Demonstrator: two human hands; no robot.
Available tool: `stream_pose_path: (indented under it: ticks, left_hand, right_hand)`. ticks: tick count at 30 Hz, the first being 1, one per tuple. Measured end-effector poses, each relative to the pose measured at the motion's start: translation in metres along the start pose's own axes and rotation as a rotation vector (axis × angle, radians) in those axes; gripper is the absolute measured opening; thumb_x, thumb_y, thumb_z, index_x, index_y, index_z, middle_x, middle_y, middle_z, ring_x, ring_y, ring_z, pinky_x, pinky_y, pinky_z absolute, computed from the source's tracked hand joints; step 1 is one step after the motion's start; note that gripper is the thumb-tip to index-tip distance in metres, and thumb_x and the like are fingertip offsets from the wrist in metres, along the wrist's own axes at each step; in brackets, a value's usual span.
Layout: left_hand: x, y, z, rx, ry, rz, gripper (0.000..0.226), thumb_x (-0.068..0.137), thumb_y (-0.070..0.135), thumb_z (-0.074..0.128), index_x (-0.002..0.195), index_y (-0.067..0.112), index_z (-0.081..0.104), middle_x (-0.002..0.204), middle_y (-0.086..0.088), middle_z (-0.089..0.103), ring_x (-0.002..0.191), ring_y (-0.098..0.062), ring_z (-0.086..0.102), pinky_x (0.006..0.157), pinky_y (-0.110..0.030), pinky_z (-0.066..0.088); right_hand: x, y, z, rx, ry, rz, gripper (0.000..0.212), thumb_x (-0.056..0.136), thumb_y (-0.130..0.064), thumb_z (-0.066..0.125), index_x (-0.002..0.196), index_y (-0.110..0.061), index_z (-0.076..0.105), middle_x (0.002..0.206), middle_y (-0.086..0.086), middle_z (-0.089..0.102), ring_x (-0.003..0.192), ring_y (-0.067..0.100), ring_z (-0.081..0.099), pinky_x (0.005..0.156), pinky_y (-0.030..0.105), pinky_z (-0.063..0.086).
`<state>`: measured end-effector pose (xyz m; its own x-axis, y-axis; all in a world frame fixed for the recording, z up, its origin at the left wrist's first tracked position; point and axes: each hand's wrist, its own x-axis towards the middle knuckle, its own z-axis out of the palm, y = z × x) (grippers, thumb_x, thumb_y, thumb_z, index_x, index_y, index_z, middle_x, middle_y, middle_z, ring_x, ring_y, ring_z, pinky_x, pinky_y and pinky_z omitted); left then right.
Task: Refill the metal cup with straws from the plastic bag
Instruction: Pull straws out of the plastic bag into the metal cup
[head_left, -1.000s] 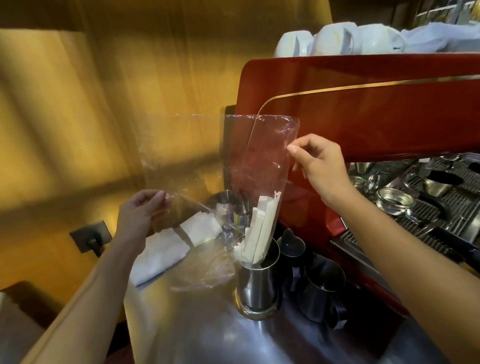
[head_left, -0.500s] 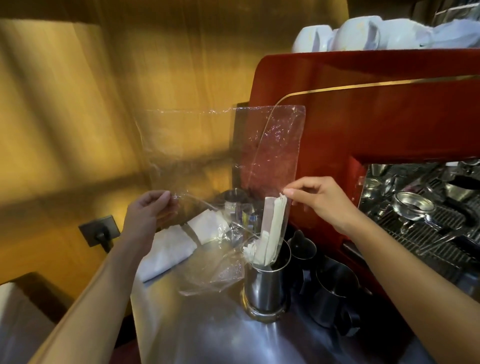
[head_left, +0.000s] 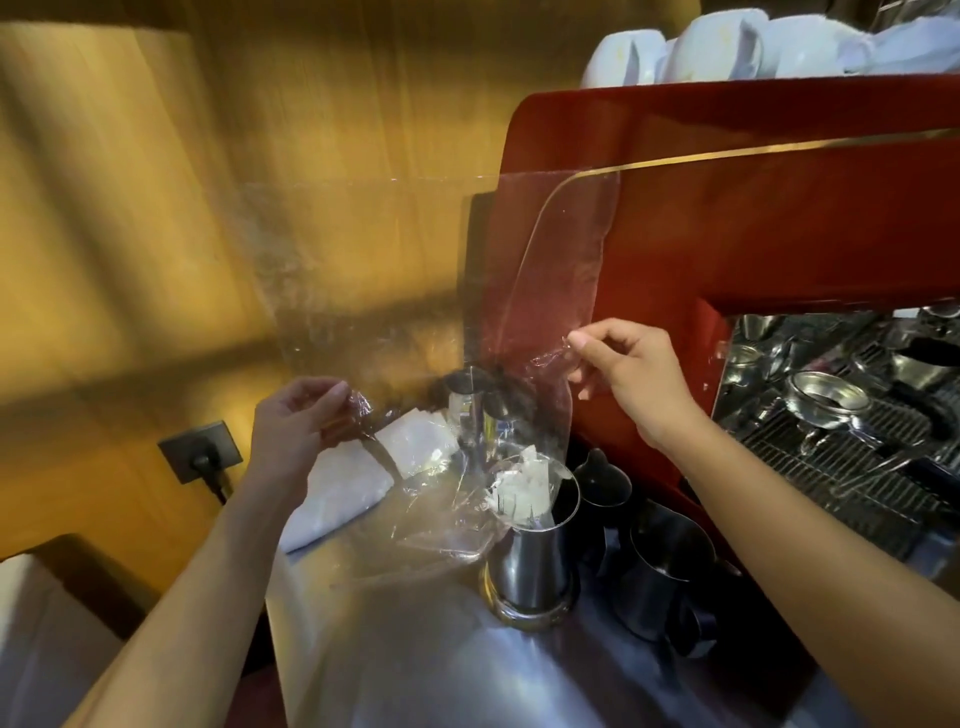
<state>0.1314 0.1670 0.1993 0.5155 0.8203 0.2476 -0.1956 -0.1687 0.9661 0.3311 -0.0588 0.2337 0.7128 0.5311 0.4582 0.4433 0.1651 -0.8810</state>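
Observation:
A clear plastic bag (head_left: 415, 270) hangs upside down over the steel counter, its mouth draped across the metal cup (head_left: 535, 556). White paper-wrapped straws (head_left: 522, 486) stand inside the cup, their tops only just above the rim. My left hand (head_left: 296, 426) pinches the bag's left side. My right hand (head_left: 628, 374) pinches its right edge, above and to the right of the cup. The bag's upper part looks empty.
A red espresso machine (head_left: 753, 208) stands right behind the cup, white cups (head_left: 717, 47) on top. Dark metal pitchers (head_left: 660, 566) sit just right of the cup, and a folded white cloth (head_left: 353, 478) lies to its left. A wall socket (head_left: 200, 457) is at left.
The straws have slid down from the bag into the cup. My right hand has come down along the bag's right edge; my left hand has tightened its pinch.

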Motion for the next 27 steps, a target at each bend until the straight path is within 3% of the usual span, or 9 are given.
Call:
stream_pose_path:
  ticks: [4,7,13,17,19,27]
  left_hand:
    - [-0.001,0.007,-0.006,0.043,-0.013,0.071,0.011,0.084,0.011,0.064,0.078,0.019,0.067,0.059,0.009,0.072,0.054,-0.005,0.065,0.052,-0.017,0.055]
    - [-0.001,0.009,-0.005,0.125,-0.12,0.047,0.012,0.083,0.009,0.064,0.077,0.019,0.067,0.062,0.007,0.072,0.059,-0.008,0.067,0.06,-0.025,0.055]
    - [0.0,0.017,-0.01,0.122,-0.181,0.029,0.008,0.084,0.012,0.062,0.078,0.013,0.068,0.063,0.003,0.073,0.062,-0.014,0.068,0.06,-0.024,0.057]
    - [0.006,0.038,-0.007,0.151,-0.182,0.118,0.005,0.083,0.015,0.064,0.081,0.015,0.069,0.07,0.001,0.075,0.07,-0.017,0.071,0.067,-0.026,0.058]
    - [0.009,0.049,-0.006,0.141,-0.178,0.144,0.005,0.083,0.016,0.064,0.081,0.016,0.068,0.07,0.002,0.076,0.07,-0.015,0.071,0.066,-0.023,0.058]
    - [0.013,0.074,-0.003,0.178,-0.208,0.18,0.01,0.081,0.021,0.066,0.072,0.024,0.069,0.072,-0.001,0.076,0.074,-0.021,0.072,0.072,-0.038,0.057]
  right_hand:
    - [0.001,0.0,-0.002,-0.02,0.013,-0.021,0.017,0.086,-0.015,0.062,0.07,-0.011,0.068,0.055,-0.002,0.065,0.049,0.02,0.054,0.043,0.027,0.048]
    - [0.002,-0.002,-0.005,-0.032,0.012,-0.054,0.016,0.086,-0.015,0.062,0.071,-0.012,0.067,0.061,0.004,0.066,0.05,0.016,0.056,0.042,0.021,0.045]
    - [-0.001,-0.001,-0.009,-0.062,0.045,-0.073,0.015,0.085,-0.016,0.062,0.071,-0.016,0.068,0.072,-0.01,0.067,0.07,-0.004,0.06,0.064,0.008,0.044]
    - [0.007,-0.017,-0.013,-0.026,0.11,-0.145,0.019,0.083,-0.017,0.063,0.067,-0.027,0.067,0.067,-0.019,0.068,0.071,-0.002,0.06,0.068,0.01,0.044]
    - [0.011,-0.026,-0.013,-0.012,0.121,-0.183,0.021,0.083,-0.016,0.063,0.066,-0.028,0.066,0.067,-0.015,0.068,0.069,-0.002,0.059,0.065,0.011,0.043]
    - [0.018,-0.038,-0.014,0.096,0.133,-0.171,0.022,0.087,-0.015,0.059,0.066,-0.021,0.062,0.061,-0.007,0.067,0.064,0.011,0.062,0.06,0.02,0.049]
